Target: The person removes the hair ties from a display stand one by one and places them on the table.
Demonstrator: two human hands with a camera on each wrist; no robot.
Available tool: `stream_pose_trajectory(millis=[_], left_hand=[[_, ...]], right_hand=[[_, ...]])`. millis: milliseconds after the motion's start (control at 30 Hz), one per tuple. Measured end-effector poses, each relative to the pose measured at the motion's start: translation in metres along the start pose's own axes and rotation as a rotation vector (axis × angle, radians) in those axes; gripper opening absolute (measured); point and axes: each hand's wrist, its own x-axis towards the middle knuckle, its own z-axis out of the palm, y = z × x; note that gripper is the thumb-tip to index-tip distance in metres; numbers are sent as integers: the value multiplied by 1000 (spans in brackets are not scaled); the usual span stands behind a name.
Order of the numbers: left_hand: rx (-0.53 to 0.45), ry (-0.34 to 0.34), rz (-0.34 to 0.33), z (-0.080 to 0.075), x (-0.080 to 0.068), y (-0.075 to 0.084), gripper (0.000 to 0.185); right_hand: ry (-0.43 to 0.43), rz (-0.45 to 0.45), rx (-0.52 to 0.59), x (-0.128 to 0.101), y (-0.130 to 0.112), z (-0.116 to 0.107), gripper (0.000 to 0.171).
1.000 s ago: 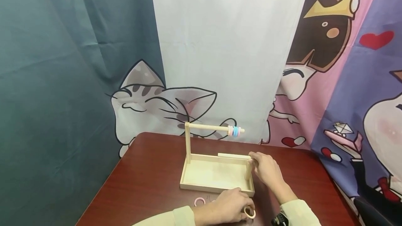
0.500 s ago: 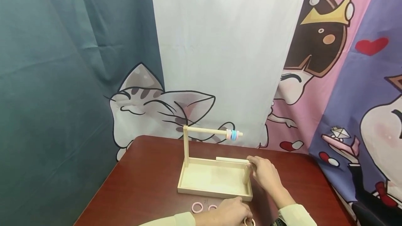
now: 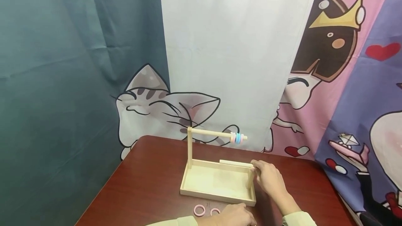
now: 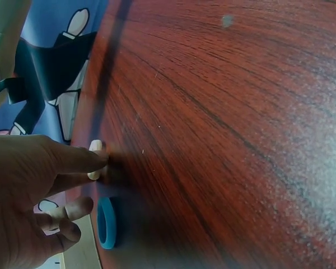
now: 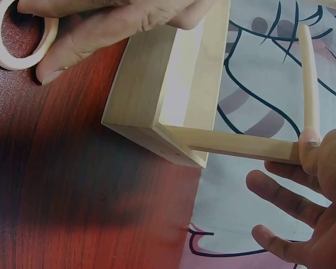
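Observation:
My left hand is at the bottom edge of the head view, in front of a wooden rack. Thumb and finger pinch a cream ring low over the table; a blue ring stands close by in the left wrist view. At the rack's right end, my right hand grips the top of the short post, where the lower rod joins it; its other fingers are spread. The upper rod carries several pastel rings near its free end.
Two pink rings, a left one and a right one, lie before the rack's tray. A tall post rises at the tray's left. Behind the red-brown table hangs a printed curtain.
My left hand has moved down toward the near side with the cream ring, which has almost left the head view. The right pink ring has come into sight. My right hand keeps its grip.

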Motion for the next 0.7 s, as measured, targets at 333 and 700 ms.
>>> stream_pose_trajectory(millis=[333,700], left_hand=[[-41,3,-57,-8,-3,3,15],[-132,34,-94,-28,-19,0,18]], right_hand=[[-32,1,0,3,0,-3,18],[-37,-1,23,0,2,-4,19]])
